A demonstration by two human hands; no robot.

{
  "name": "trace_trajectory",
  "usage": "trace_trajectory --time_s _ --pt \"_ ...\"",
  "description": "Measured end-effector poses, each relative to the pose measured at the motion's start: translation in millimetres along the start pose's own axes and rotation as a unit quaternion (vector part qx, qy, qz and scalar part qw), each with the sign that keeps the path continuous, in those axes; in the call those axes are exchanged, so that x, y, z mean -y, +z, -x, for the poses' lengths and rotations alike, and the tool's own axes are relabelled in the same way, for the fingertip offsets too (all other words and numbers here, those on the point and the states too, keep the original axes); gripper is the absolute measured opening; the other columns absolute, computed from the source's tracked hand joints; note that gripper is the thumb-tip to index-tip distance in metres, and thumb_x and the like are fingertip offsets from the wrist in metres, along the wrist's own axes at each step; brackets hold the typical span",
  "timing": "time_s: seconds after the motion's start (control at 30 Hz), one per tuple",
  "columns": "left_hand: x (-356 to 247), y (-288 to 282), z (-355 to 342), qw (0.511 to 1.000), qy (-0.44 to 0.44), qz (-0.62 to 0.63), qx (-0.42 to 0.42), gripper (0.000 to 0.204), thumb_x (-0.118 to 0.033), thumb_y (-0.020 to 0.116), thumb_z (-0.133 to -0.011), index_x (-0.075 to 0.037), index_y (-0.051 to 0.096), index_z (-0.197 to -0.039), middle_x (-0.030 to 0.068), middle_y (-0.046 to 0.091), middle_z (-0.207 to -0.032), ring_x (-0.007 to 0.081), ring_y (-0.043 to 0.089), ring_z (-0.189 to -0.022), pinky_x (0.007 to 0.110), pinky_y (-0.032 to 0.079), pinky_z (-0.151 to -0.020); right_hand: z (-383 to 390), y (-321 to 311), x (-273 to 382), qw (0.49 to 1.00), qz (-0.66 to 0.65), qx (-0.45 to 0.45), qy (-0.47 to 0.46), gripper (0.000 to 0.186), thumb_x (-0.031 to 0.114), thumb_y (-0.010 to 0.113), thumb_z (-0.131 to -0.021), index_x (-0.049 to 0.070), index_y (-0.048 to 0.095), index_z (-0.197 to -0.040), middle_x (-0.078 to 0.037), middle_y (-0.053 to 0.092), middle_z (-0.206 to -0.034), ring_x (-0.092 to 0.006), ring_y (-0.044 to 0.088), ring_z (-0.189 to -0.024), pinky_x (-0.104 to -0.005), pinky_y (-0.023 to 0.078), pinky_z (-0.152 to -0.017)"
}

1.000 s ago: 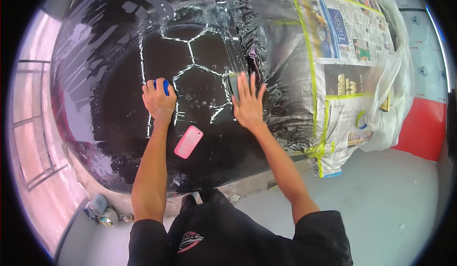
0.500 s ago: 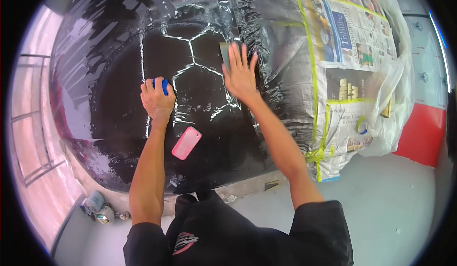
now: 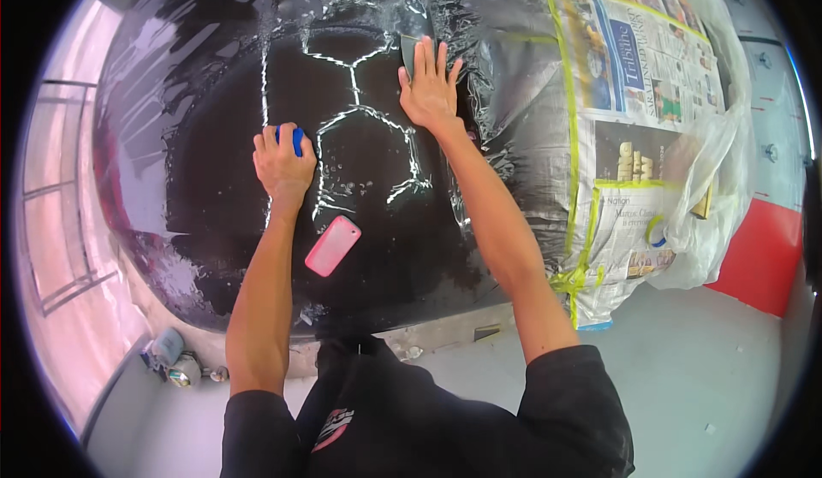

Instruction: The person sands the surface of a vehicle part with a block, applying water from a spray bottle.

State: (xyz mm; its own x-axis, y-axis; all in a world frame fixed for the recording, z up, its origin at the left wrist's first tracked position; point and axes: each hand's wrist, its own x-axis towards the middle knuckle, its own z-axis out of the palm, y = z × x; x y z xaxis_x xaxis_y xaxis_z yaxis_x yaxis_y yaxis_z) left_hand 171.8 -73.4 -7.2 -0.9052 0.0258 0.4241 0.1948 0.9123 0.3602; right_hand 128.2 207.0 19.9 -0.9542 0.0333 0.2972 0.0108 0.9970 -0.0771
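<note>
A wet, dark, glossy car body panel (image 3: pixel 223 161) stretches out in front of me, with white lines of water or suds across it. My left hand (image 3: pixel 284 163) is closed around a blue sponge-like block (image 3: pixel 297 141), mostly covered by the fingers, and rests on the panel. My right hand (image 3: pixel 430 93) lies flat with its fingers spread, over a thin grey-green sheet like sandpaper (image 3: pixel 408 55) near the masked edge. Only the sheet's left part shows. Between my forearms a pink, phone-shaped piece (image 3: pixel 333 245) lies on the panel.
To the right, newspaper (image 3: pixel 629 148), yellow-green tape (image 3: pixel 575 161) and clear plastic film (image 3: pixel 715 187) cover the adjoining surface. A tape roll (image 3: pixel 656 231) hangs there. Several small containers (image 3: pixel 178 360) stand at lower left. A red panel (image 3: pixel 760 255) is at far right.
My right hand and the sheet under it have slid farther away along the panel. My left hand stays at about the same spot on the panel. The whole view has shifted slightly.
</note>
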Motion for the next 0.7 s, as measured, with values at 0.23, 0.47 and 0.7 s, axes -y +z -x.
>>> trace_trajectory --time_s 0.23,0.47,0.7 --pt "30 -20 9 0.999 -0.040 -0.032 0.010 0.019 -0.022 0.070 -0.086 -0.015 0.068 -0.104 0.0075 0.061 -0.103 0.0309 0.060 -0.097 0.047 0.052 -0.080 145 -37 55 0.992 -0.057 0.104 0.033 0.073 0.037 0.045 -0.107 -0.008 0.023 -0.161 -0.023 0.018 -0.172 -0.0403 0.013 -0.160 -0.0635 0.008 -0.126" --pt "18 -2 5 1.000 -0.012 -0.011 -0.001 0.021 -0.024 0.071 -0.085 -0.016 0.068 -0.104 0.0080 0.060 -0.104 0.0304 0.060 -0.098 0.046 0.051 -0.077 26 5 14 1.000 -0.018 0.015 0.004 0.068 0.036 0.044 -0.108 -0.009 0.031 -0.158 -0.025 0.026 -0.169 -0.0425 0.020 -0.158 -0.0627 0.010 -0.127" --pt "37 -18 14 0.999 -0.024 -0.034 0.002 0.021 -0.023 0.071 -0.083 -0.016 0.067 -0.103 0.0071 0.060 -0.103 0.0307 0.060 -0.098 0.046 0.052 -0.078 105 -24 51 0.994 -0.080 0.079 0.010 0.072 0.036 0.043 -0.108 -0.009 0.022 -0.161 -0.025 0.017 -0.171 -0.0411 0.014 -0.160 -0.0627 0.008 -0.127"
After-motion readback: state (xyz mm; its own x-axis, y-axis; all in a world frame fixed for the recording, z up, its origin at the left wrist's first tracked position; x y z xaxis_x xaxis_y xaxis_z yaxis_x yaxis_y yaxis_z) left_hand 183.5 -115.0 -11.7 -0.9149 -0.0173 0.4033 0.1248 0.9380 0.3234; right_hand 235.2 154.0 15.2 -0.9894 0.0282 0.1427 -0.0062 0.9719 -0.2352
